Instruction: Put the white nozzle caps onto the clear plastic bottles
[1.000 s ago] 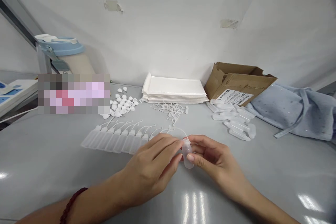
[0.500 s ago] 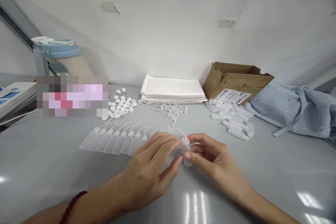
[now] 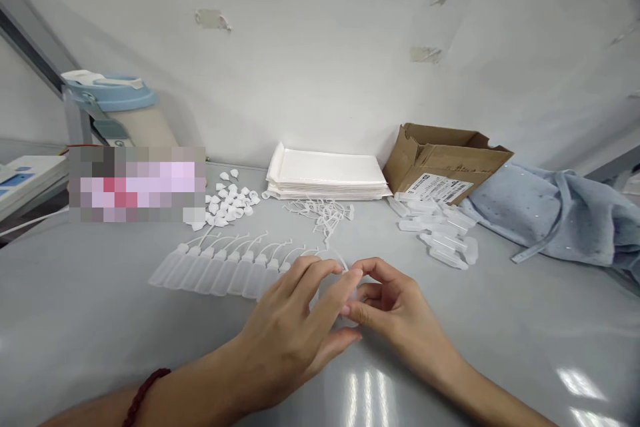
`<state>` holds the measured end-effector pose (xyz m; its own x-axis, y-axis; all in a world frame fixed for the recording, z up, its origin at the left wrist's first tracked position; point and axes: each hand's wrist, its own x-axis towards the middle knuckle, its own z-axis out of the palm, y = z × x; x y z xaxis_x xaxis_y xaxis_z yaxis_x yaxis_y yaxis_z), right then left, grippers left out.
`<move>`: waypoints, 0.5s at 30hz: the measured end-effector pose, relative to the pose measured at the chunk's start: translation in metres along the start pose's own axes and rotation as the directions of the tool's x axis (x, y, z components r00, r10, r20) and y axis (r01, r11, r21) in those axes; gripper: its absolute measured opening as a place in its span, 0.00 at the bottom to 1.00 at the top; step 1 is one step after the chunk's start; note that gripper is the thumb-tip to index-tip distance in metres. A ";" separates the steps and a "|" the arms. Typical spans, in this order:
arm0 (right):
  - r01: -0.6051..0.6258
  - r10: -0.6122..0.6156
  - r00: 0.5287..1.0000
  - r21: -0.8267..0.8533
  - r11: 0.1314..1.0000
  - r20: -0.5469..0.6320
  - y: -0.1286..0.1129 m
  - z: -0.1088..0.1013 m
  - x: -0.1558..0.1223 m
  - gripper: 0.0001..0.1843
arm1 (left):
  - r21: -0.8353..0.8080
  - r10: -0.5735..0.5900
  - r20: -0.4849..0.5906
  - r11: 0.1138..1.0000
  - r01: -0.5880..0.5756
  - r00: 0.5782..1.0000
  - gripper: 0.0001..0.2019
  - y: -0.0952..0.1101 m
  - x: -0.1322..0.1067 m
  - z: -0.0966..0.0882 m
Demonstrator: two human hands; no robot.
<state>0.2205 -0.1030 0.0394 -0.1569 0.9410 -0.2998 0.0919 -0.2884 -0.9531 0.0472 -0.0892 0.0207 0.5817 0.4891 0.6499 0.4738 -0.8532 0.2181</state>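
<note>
Our left hand (image 3: 293, 327) curls its fingers over a small translucent dropper bottle (image 3: 334, 288), and our right hand (image 3: 395, 310) pinches the same bottle from the other side. It sits between the two hands, just above the bench (image 3: 90, 320), and is mostly hidden, so we cannot tell how far its cap is seated.

At ten o'clock from the hands, a row of capped bottles (image 3: 220, 268) lies side by side with tether loops curling off the necks; we judge these to be the finished ones. At two o'clock a heap of bare bottles (image 3: 435, 230) lies in front of a cardboard box (image 3: 445, 157). Loose white caps (image 3: 230, 202) lie at eleven o'clock and loose tethers (image 3: 325, 211) at twelve. We judge the work to be partway through, with a fair share left.
</note>
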 end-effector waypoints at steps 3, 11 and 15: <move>0.078 -0.079 0.997 -0.027 0.997 -0.008 0.002 0.003 0.003 0.14 | 0.072 0.041 -0.042 0.997 -0.038 0.998 0.23 -0.001 0.000 0.001; 0.178 -0.180 0.984 -0.084 0.980 -0.008 0.006 0.001 0.005 0.14 | 0.213 0.094 -0.048 0.974 -0.082 0.994 0.17 0.001 0.002 -0.001; 0.187 -0.194 0.974 0.072 0.980 0.114 0.002 -0.004 0.001 0.13 | 0.089 -0.012 -0.085 0.996 0.020 0.996 0.19 0.004 0.005 -0.002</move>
<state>0.2243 -0.1020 0.0376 -0.2833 0.9525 -0.1115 -0.0103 -0.1192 -0.9928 0.0508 -0.0909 0.0263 0.5175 0.4821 0.7070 0.5421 -0.8240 0.1650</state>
